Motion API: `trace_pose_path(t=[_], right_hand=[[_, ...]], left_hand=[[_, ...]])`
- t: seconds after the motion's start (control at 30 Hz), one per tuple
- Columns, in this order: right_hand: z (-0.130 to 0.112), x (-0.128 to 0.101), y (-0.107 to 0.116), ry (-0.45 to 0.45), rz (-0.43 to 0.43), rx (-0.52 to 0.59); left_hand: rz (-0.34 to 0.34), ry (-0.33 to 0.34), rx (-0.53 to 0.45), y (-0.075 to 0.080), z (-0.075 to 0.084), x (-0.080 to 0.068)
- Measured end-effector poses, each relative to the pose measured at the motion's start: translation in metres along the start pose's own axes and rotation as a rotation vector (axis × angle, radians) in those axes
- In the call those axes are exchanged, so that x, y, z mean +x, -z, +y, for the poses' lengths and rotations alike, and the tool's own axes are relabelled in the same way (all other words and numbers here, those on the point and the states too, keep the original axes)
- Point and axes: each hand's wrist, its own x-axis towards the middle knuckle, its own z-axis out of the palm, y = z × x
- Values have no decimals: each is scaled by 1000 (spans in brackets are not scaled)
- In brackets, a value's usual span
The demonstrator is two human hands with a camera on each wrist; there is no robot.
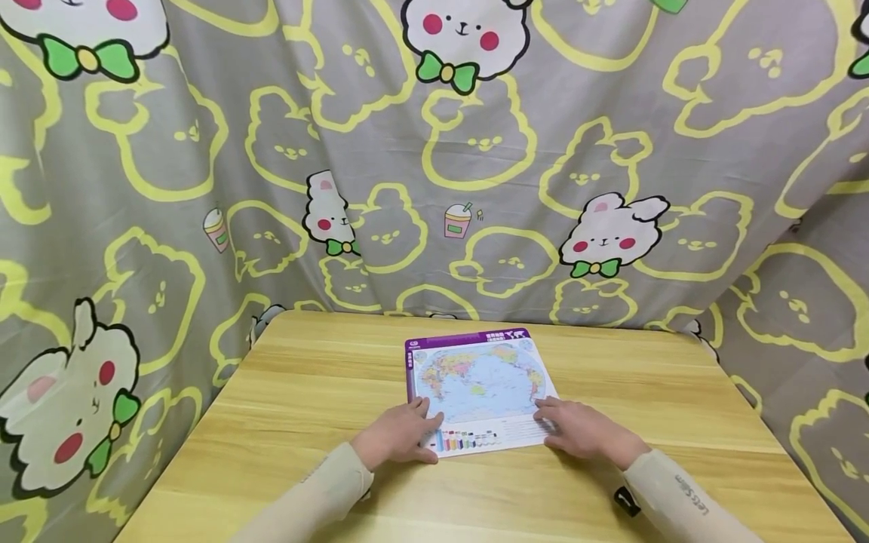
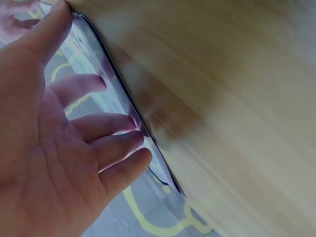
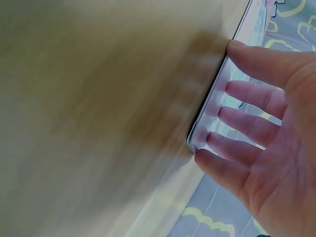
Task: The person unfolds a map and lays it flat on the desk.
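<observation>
Seeing left hand (image 1: 399,436) and right hand (image 1: 580,430) flat, fingers relaxed, resting on map board (image 1: 478,385) near corners, on wooden table (image 1: 299,392).

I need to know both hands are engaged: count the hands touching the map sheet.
2. The left hand rests on the map sheet at its near left corner; the right hand rests on its near right corner. Both lie with fingers extended, on the wooden table.
</observation>
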Motion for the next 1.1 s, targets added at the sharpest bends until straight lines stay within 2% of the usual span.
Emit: trace_pose_path(t=[0.1, 0.37, 0.5, 0.83, 1.1], right_hand=[[1, -1, 2, 11, 1, -4], [6, -4, 7, 37, 4, -43], [9, -5, 9, 37, 0, -58], [14, -5, 8, -3, -3, -59], [21, -4, 3, -10, 39, -64]], left_hand=[[3, -17, 33, 1, 3, -1], [-9, -39, -30, 1, 7, -2], [-6, -70, -14, 1, 10, -3], [0, -107, -3, 0, 15, -2], [10, -156, -20, 2, 21, -2]])
